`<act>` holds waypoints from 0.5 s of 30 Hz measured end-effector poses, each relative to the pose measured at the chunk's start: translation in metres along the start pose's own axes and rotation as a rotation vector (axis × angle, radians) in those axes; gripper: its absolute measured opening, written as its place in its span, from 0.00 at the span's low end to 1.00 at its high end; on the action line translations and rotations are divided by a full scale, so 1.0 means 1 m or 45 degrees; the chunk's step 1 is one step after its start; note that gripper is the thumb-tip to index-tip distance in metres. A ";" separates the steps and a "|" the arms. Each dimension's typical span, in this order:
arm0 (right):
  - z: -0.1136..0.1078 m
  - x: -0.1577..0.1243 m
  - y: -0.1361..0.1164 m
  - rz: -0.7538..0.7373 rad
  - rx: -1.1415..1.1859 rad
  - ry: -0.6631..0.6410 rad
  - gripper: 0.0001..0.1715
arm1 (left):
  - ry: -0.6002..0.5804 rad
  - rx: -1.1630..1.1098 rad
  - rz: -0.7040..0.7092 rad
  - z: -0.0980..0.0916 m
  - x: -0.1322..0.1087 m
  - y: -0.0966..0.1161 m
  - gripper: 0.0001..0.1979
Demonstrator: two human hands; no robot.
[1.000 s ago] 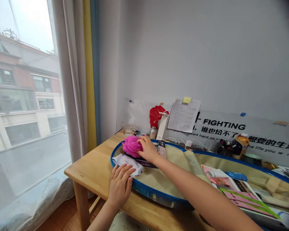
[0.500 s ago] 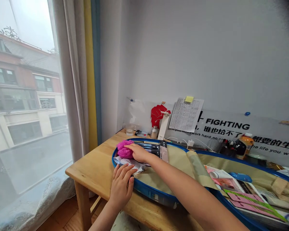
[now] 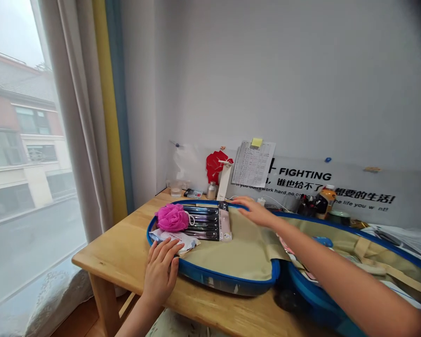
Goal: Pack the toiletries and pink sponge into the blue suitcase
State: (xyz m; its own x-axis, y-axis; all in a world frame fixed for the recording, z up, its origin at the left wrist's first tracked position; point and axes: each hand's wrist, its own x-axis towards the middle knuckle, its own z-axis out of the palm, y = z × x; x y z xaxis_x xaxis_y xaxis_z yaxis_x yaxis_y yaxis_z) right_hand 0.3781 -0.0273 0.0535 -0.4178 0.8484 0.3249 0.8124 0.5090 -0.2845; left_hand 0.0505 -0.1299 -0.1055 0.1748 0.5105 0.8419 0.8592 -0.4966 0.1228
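Note:
An open blue-rimmed soft case (image 3: 228, 281) lies on the wooden table, its lining beige. In its left half sit a pink mesh bath pouf (image 3: 172, 218), a flat pack of several toothbrushes (image 3: 203, 223) and a white wipes packet (image 3: 171, 239). My left hand (image 3: 159, 271) rests at the near rim, fingers apart, its fingertips against the packet. Farther right, my right hand (image 3: 255, 211) lies flat and empty above the beige lining near the far rim, close to the toothbrush pack's right end.
The case's other half (image 3: 354, 243) overhangs the table's right side, holding papers and beige straps. Along the wall stand an orange-capped bottle (image 3: 325, 201) and a small glass (image 3: 176, 188). A curtained window (image 3: 21, 140) lies to the left.
My right hand has left the pink pouf and moved right to the far rim. The toothbrush pack now shows fully. The whole scene has shifted left in the view.

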 end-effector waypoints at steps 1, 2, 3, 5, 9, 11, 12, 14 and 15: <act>-0.014 -0.012 0.020 0.088 -0.037 0.023 0.24 | 0.011 0.013 0.016 0.000 -0.001 -0.001 0.18; -0.026 -0.025 0.040 0.179 -0.075 0.046 0.24 | 0.023 0.029 0.032 0.001 -0.001 -0.001 0.19; -0.038 -0.038 0.057 0.263 -0.115 0.063 0.23 | 0.030 0.045 0.048 0.001 -0.002 -0.001 0.20; -0.057 -0.062 0.087 0.406 -0.186 0.074 0.23 | 0.033 0.075 0.062 0.002 -0.005 -0.001 0.21; -0.072 -0.099 0.120 0.570 -0.257 0.001 0.20 | 0.024 0.080 0.065 0.001 -0.011 -0.001 0.23; -0.070 -0.112 0.124 0.578 -0.245 -0.093 0.20 | 0.026 0.063 0.070 0.000 -0.013 0.000 0.23; -0.067 -0.116 0.124 0.566 -0.233 -0.147 0.20 | 0.028 0.056 0.073 -0.001 -0.013 0.000 0.23; -0.061 -0.123 0.121 0.533 -0.219 -0.244 0.24 | 0.030 0.046 0.077 -0.002 -0.014 0.000 0.23; -0.057 -0.125 0.119 0.516 -0.220 -0.279 0.26 | 0.031 0.042 0.080 -0.002 -0.014 0.000 0.23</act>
State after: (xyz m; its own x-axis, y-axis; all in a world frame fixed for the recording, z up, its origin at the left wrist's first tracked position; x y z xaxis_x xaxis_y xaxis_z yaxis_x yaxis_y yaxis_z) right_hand 0.5499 -0.0814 0.0304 -0.1146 0.9933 0.0162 0.9752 0.1156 -0.1887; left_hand 0.0470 -0.1383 -0.1157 0.2174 0.4618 0.8599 0.8625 -0.5034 0.0523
